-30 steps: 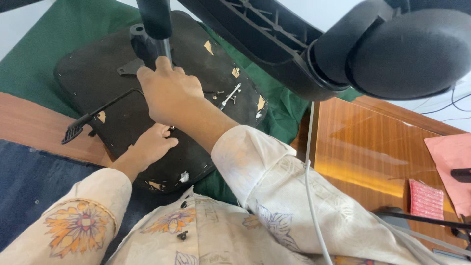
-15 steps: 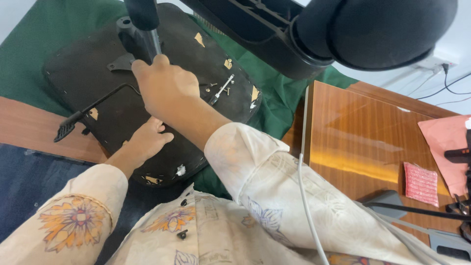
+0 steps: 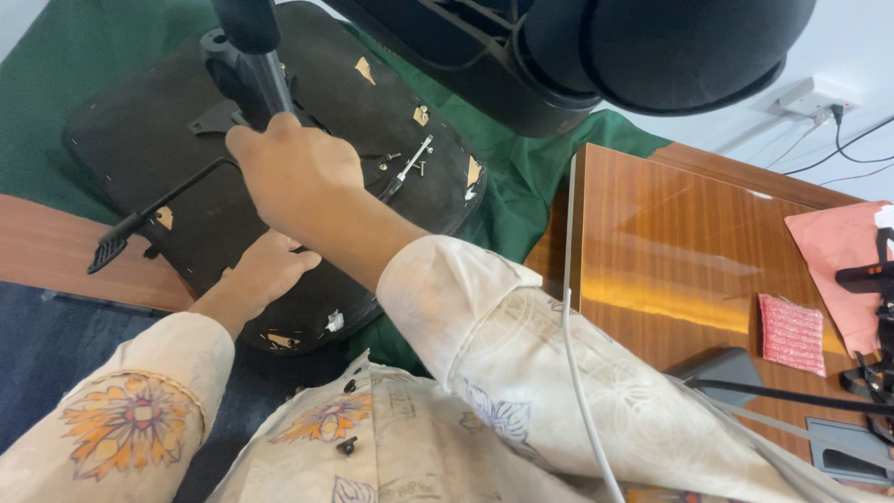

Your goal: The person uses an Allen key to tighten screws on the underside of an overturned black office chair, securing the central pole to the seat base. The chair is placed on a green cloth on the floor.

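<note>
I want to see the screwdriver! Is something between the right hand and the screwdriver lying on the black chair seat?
Nothing visible. The right hand grips the metal post; the screwdriver lies just beside it, with bare seat between.

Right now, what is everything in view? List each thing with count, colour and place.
seat base: one, black, upside down on the cloth
gas cylinder: one, black and silver, upright from the base
lever: one, black, left side of the base
screwdriver: one, silver and black, lying on the base
cloth: one, green, under the base
chair part: one, black, top of view
table: one, brown, right
pad: one, red, on the table
cable: one, white, across the sleeve
left hand: on the base's near edge
right hand: fingers at the cylinder's foot
</note>
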